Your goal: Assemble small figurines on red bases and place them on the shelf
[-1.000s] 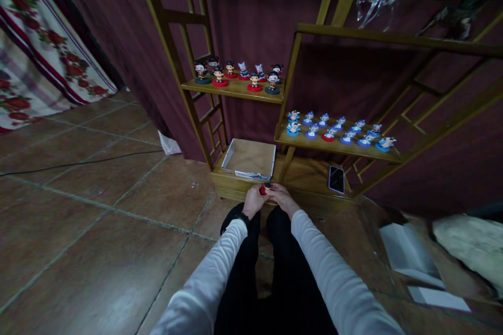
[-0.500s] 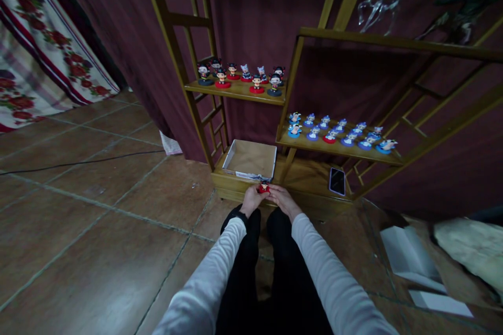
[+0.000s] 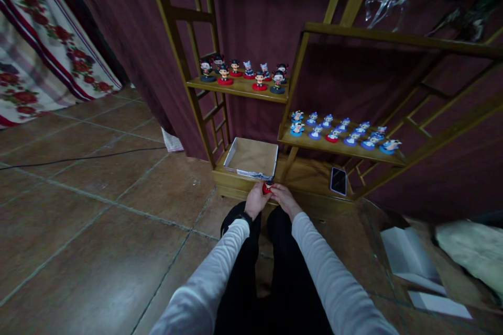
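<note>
My left hand (image 3: 255, 200) and my right hand (image 3: 283, 198) meet over my knees, both closed around a small figurine with a red base (image 3: 268, 187). Just beyond the hands an open cardboard box (image 3: 251, 157) sits on the lowest wooden shelf. Several red-based and dark-based figurines (image 3: 245, 72) stand on the upper left shelf. Several blue-based figurines (image 3: 341, 133) line the shelf to the right.
A phone (image 3: 338, 181) lies on the bottom shelf at right. The wooden rack (image 3: 298, 63) backs onto a dark red curtain. White papers (image 3: 408, 259) lie on the tiled floor at right, a black cable (image 3: 78, 159) crosses it at left, and a floral cloth (image 3: 35, 57) hangs far left.
The hands stay together on the figurine, turning it slightly. My head has shifted a little, so the rack sits slightly further right in view.
</note>
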Motion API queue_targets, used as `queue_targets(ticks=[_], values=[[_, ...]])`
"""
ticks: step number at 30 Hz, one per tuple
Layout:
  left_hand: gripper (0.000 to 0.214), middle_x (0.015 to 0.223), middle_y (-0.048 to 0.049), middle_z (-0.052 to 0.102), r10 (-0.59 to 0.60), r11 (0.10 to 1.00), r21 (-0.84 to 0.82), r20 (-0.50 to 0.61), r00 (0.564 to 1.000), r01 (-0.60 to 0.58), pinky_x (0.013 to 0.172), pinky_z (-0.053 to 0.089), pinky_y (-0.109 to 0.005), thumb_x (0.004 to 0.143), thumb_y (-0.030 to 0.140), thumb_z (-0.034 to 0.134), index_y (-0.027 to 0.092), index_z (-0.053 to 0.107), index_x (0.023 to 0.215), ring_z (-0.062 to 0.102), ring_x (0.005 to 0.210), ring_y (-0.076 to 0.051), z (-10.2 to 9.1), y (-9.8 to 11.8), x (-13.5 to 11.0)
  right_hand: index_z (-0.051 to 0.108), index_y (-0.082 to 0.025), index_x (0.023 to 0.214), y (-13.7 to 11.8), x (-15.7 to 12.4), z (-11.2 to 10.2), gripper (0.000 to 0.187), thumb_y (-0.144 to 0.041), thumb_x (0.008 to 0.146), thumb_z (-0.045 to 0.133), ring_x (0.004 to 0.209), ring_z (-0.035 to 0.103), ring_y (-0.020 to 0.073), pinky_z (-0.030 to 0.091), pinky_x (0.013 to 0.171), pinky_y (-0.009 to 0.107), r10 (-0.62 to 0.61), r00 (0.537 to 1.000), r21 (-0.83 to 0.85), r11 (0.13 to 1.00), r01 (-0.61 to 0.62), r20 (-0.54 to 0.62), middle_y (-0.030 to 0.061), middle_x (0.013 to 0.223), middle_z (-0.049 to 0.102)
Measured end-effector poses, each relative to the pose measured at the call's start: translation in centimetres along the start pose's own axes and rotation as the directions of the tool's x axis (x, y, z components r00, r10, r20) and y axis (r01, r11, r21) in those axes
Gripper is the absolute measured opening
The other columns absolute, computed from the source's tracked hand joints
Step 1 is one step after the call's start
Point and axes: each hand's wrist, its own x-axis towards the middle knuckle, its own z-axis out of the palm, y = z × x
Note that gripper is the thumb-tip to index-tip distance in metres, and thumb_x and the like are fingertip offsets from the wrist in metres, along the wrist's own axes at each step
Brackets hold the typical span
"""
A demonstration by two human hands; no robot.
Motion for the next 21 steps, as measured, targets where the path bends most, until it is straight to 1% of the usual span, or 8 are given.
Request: queue_targets(ticks=[3,5,9,13,17,21], values=[[0.039,0.102,-0.0082,0.059,0.021,0.997,0.075,0.027,0.999,-0.023,0.082,0.041,-0.030,0.072,0.026,0.063,0.021,0.055,0.109,0.056,0.095,-0.021,-0.1,0.6,-0.6,0.062,-0.019,0.073,0.1,0.1,0.0,0.024,-0.031,0.055,0.072,0.075,0.061,0.0154,0.045,0.075,0.030,-0.023,1.000,-0.003,1.000,0.023,-0.011,0.0012,0.075,0.067],[0.038,0.105,-0.0094,0.057,0.035,0.987,0.156,0.039,0.999,-0.041,0.082,0.041,-0.030,0.076,0.028,0.059,0.021,0.053,0.112,0.055,0.097,-0.022,-0.1,0.8,-0.9,0.062,-0.019,0.075,0.2,0.1,-0.1,0.025,-0.031,0.055,0.072,0.075,0.061,0.0151,0.045,0.075,0.030,-0.032,0.999,-0.006,0.999,0.032,-0.002,0.0008,0.076,0.067],[0.040,0.105,-0.0127,0.055,0.105,0.955,0.275,0.038,0.994,-0.111,0.082,0.040,-0.030,0.081,0.033,0.052,0.017,0.049,0.118,0.055,0.095,-0.024,0.0,0.9,-1.4,0.063,-0.021,0.085,0.2,0.2,-0.2,0.030,-0.031,0.058,0.071,0.076,0.060,0.0146,0.045,0.075,0.030,-0.038,0.999,-0.029,0.999,0.038,0.022,0.0006,0.083,0.067],[0.042,0.101,-0.0139,0.055,0.165,0.924,0.341,0.054,0.985,-0.174,0.085,0.037,-0.031,0.084,0.033,0.048,0.014,0.047,0.121,0.053,0.096,-0.025,0.1,1.1,-1.6,0.063,-0.022,0.085,0.3,0.2,-0.3,0.029,-0.032,0.058,0.071,0.078,0.060,0.0148,0.045,0.074,0.029,-0.035,0.999,-0.033,0.999,0.036,0.018,0.0013,0.086,0.067],[0.047,0.100,-0.0152,0.055,0.176,0.901,0.392,0.061,0.983,-0.186,0.088,0.033,-0.035,0.084,0.032,0.045,0.011,0.043,0.126,0.050,0.097,-0.027,0.1,1.3,-1.8,0.063,-0.023,0.087,0.2,0.3,-0.3,0.031,-0.031,0.058,0.072,0.082,0.060,0.0156,0.046,0.075,0.030,-0.039,0.999,-0.031,0.999,0.040,0.019,0.0018,0.091,0.067],[0.054,0.100,-0.0169,0.054,0.173,0.882,0.441,0.029,0.984,-0.168,0.089,0.032,-0.039,0.085,0.037,0.044,0.009,0.040,0.130,0.048,0.098,-0.030,0.2,1.5,-2.1,0.065,-0.024,0.088,0.3,0.4,-0.5,0.031,-0.027,0.058,0.071,0.082,0.060,0.0148,0.046,0.075,0.028,-0.042,0.999,0.008,0.999,0.042,0.010,0.0010,0.095,0.066]])
